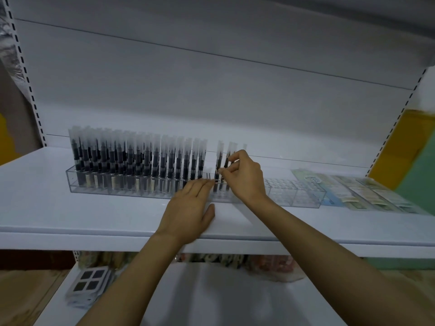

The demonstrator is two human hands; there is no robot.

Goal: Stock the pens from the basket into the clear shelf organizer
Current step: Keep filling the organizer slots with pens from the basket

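Head view, your right hand [244, 178] pinching upright pens [218, 158] in the clear organizer [296, 194], your left hand [190, 208] flat, fingers straight against its front wall.

clear glossy plastic organizer [294, 196], frosted pen caps [131, 140]

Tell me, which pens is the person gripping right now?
The small cluster right of the gap: the right hand pinches it. The long packed row on the left is held by neither hand.

Both arms reach forward, left grip [190, 204] flat with straight fingers, right grip [246, 178] pinching with curled fingers.
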